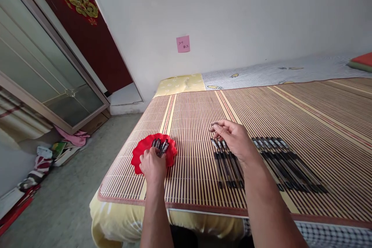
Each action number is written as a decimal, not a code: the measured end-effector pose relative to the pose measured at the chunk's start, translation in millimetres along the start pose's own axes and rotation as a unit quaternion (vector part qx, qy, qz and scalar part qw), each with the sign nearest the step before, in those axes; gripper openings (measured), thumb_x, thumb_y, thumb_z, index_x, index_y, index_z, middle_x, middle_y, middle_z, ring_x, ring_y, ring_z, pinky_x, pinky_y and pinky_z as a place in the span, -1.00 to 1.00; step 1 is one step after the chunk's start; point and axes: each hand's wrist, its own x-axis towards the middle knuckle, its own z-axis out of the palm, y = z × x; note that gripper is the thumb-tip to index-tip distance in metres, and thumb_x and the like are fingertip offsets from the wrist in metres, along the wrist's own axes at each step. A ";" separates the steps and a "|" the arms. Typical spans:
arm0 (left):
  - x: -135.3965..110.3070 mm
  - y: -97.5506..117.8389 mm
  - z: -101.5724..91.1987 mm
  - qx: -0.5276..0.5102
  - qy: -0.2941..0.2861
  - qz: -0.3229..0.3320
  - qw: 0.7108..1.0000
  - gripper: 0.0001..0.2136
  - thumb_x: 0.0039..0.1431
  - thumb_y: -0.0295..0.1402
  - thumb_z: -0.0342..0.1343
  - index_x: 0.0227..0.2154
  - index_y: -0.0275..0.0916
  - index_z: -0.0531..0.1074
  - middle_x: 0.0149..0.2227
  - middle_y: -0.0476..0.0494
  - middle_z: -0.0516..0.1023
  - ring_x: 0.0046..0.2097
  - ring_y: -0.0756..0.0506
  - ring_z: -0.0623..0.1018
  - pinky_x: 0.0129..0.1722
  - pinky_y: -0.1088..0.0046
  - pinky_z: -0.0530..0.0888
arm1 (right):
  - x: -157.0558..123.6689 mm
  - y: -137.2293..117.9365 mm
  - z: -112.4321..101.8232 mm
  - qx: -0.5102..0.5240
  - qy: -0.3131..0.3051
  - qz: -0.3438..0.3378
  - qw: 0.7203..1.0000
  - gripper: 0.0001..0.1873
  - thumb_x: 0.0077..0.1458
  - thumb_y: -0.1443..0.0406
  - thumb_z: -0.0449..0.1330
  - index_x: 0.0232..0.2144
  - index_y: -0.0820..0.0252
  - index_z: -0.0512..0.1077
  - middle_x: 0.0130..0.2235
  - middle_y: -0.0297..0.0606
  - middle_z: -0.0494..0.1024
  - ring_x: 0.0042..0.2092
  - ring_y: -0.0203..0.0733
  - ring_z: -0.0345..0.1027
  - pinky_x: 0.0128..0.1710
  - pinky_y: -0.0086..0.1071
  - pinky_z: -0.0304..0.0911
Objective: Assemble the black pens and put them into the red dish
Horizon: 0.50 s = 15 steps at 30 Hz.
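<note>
My left hand (154, 166) is at a red plate (138, 159) with a wavy rim, its fingers closed round a bunch of dark pens (158, 144). Only the upper ends of these pens show; the hand hides the rest. My right hand (232, 137) hovers at the top of a row of black pens, its thumb and fingers drawn together in a pinch. Whatever lies between those fingertips, if anything, is too small to make out. Beneath it are the row's left pens (222, 166); the right pens (286, 162) lie side by side, partly covered by my forearm.
A striped bamboo mat (192, 124) covers the bed, with a yellow sheet (116, 217) hanging over the front edge. A pink note (183, 44) is stuck to the wall. Left of the bed, a glass door (55, 54) leans and clothes (37, 166) lie on the floor.
</note>
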 end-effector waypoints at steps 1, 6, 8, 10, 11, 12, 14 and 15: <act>0.2 -0.9 -0.1 0.007 -0.003 -0.004 1.000 -0.78 0.19 -0.26 0.19 -0.15 -0.23 0.55 -0.02 -0.37 0.56 0.08 -0.44 0.46 -0.06 0.04 0.43 | -0.3 -0.8 -0.6 -0.002 0.000 -0.001 1.000 -0.72 0.24 0.10 0.24 -0.17 0.15 0.59 -0.18 -0.14 0.66 -0.31 -0.22 0.49 -0.31 -0.28 0.42; 2.4 -5.9 2.7 0.023 -0.007 -0.023 0.999 -0.80 0.15 -0.26 0.22 -0.20 -0.20 0.57 0.00 -0.35 0.57 0.08 -0.44 0.47 -0.03 -0.01 0.42 | -2.4 -4.8 0.1 0.003 -0.013 0.003 1.000 -0.70 0.24 0.07 0.25 -0.16 0.15 0.59 -0.18 -0.14 0.66 -0.29 -0.22 0.50 -0.29 -0.28 0.42; 2.9 -6.5 3.9 0.024 -0.005 -0.027 0.999 -0.85 0.15 -0.27 0.22 -0.26 -0.20 0.58 -0.02 -0.33 0.59 0.07 -0.43 0.48 -0.02 0.00 0.42 | -2.4 -4.8 1.2 0.008 -0.019 0.000 1.000 -0.69 0.24 0.06 0.25 -0.16 0.15 0.59 -0.19 -0.15 0.65 -0.28 -0.22 0.49 -0.28 -0.28 0.43; 3.1 -6.4 3.9 0.018 0.003 -0.031 0.999 -0.84 0.19 -0.27 0.19 -0.27 -0.21 0.60 -0.03 -0.33 0.60 0.06 -0.42 0.49 -0.03 0.02 0.43 | -1.8 -3.7 2.2 0.014 -0.022 -0.006 1.000 -0.69 0.24 0.05 0.25 -0.16 0.14 0.59 -0.20 -0.16 0.65 -0.29 -0.22 0.49 -0.29 -0.28 0.43; 3.2 -6.3 3.5 0.014 0.010 -0.033 0.999 -0.82 0.21 -0.26 0.17 -0.26 -0.22 0.61 -0.04 -0.33 0.61 0.06 -0.41 0.50 -0.03 0.03 0.43 | -1.4 -3.0 2.5 0.015 -0.024 -0.008 1.000 -0.69 0.24 0.05 0.25 -0.16 0.14 0.59 -0.20 -0.16 0.65 -0.29 -0.22 0.49 -0.29 -0.28 0.43; 3.3 -6.1 3.0 0.010 0.019 -0.035 0.999 -0.80 0.23 -0.25 0.16 -0.23 -0.23 0.61 -0.04 -0.34 0.62 0.05 -0.40 0.50 -0.03 0.04 0.44 | -1.1 -2.4 2.7 0.016 -0.025 -0.009 1.000 -0.69 0.24 0.05 0.25 -0.16 0.14 0.59 -0.20 -0.16 0.65 -0.30 -0.23 0.49 -0.29 -0.28 0.43; 3.7 -6.0 2.3 0.000 0.037 -0.039 0.999 -0.77 0.27 -0.24 0.14 -0.18 -0.25 0.61 -0.03 -0.35 0.62 0.05 -0.40 0.51 -0.04 0.06 0.44 | -0.6 -1.6 3.1 0.017 -0.026 -0.010 0.999 -0.70 0.24 0.06 0.25 -0.16 0.13 0.59 -0.19 -0.15 0.65 -0.30 -0.23 0.49 -0.29 -0.28 0.43; 4.0 -6.1 2.3 -0.004 0.046 -0.041 0.998 -0.76 0.27 -0.25 0.13 -0.15 -0.26 0.61 -0.03 -0.35 0.62 0.06 -0.40 0.51 -0.04 0.07 0.44 | -0.5 -1.5 3.2 0.017 -0.027 -0.009 0.999 -0.71 0.25 0.07 0.25 -0.17 0.13 0.59 -0.18 -0.15 0.65 -0.30 -0.23 0.49 -0.29 -0.28 0.43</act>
